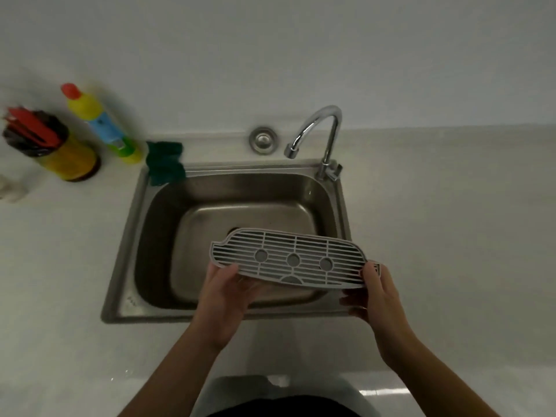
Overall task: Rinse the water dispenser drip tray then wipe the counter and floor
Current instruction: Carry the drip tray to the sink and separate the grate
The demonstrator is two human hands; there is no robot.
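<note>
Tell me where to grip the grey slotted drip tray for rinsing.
Grip the grey slotted plastic drip tray at its short ends, left hand from the left, right hand from the right. It is long, flat and thin, so end grips leave the slots clear.

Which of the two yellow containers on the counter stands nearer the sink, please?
The slim red-capped bottle, beside the green sponge; the squat jar stuffed with red items sits farther left.

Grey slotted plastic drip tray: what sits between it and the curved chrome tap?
Head view: only the bare stainless steel sink basin lies between the grey slotted plastic drip tray and the curved chrome tap; no water stream shows.
</note>
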